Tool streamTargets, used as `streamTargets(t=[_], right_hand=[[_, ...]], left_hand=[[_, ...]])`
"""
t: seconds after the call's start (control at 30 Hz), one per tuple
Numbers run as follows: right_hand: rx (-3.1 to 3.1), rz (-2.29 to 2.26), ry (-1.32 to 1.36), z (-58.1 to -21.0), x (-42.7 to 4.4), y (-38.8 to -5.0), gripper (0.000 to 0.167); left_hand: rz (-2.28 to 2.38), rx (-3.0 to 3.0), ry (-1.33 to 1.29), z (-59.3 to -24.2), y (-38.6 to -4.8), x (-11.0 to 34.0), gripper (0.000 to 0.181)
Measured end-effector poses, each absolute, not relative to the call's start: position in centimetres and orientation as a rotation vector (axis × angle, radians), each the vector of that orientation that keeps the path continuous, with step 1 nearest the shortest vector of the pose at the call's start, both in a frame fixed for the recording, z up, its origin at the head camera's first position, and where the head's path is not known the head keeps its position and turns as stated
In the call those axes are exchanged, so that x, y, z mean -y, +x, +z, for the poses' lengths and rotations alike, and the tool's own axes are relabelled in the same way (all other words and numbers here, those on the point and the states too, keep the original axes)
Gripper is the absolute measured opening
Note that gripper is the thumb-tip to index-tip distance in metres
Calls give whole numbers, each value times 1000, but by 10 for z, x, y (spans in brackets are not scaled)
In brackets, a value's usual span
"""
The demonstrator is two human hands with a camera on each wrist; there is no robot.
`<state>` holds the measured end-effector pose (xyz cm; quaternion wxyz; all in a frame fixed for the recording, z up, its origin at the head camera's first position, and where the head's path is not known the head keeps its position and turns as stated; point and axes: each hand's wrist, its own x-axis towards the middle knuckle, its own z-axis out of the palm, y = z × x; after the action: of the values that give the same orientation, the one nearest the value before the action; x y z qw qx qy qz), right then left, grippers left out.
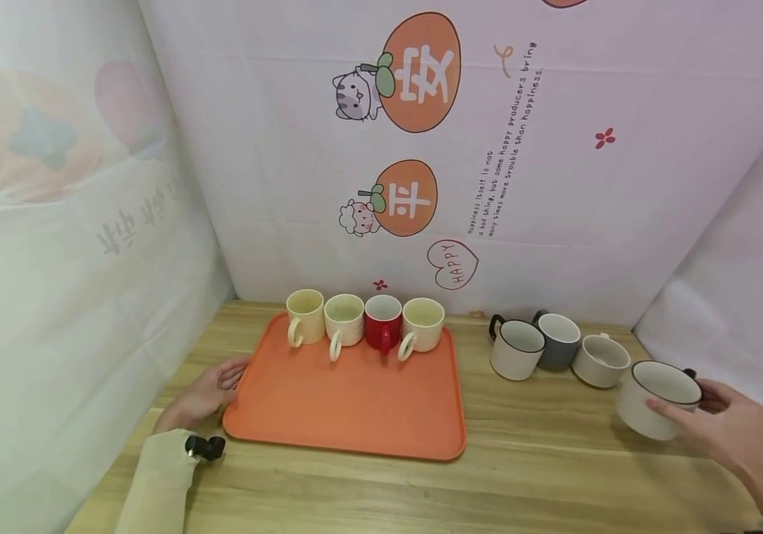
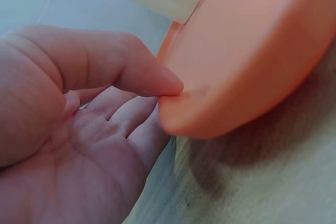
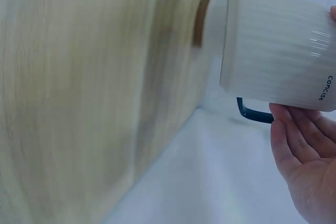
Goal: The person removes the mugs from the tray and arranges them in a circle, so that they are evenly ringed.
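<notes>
My left hand pinches the left edge of an orange tray. In the left wrist view its thumb lies on the rim and the fingers reach underneath. At the far right, my right hand grips a white mug with a black rim and black handle. The right wrist view shows this mug raised off the table, with "concise" printed on its ribbed side. Along the tray's back edge stand a pale yellow mug, a red mug and two cream mugs, handles toward me.
Right of the tray, a white mug with a black rim, a dark grey mug and a low beige cup stand in a row on the wooden table. Printed white cloth hangs behind and at both sides.
</notes>
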<state>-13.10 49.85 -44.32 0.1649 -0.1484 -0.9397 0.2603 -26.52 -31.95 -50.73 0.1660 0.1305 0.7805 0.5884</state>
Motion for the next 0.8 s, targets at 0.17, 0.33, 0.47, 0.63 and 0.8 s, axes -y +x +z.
streamTargets(t=[0.17,0.33,0.47,0.63,0.8], right_hand=[[2714,706,-498,-452,-512,-142,91],[2729,689,-549,-463,-520,-150,92],[2738,719,-571,-470,-523,-154,94],[2718,761,-593,-475,-523,-156,95],[2695,779,-612,-477,-520,-159,97]], left_hand=[[1665,-2239,366,-506,-264,319,81],[1655,-2239,381,-504,-264,317,82],[1659,-2235,381,-506,-264,318,82],[1668,-2231,377,-507,-265,319,82],[1677,-2229,401,-506,-264,317,82]])
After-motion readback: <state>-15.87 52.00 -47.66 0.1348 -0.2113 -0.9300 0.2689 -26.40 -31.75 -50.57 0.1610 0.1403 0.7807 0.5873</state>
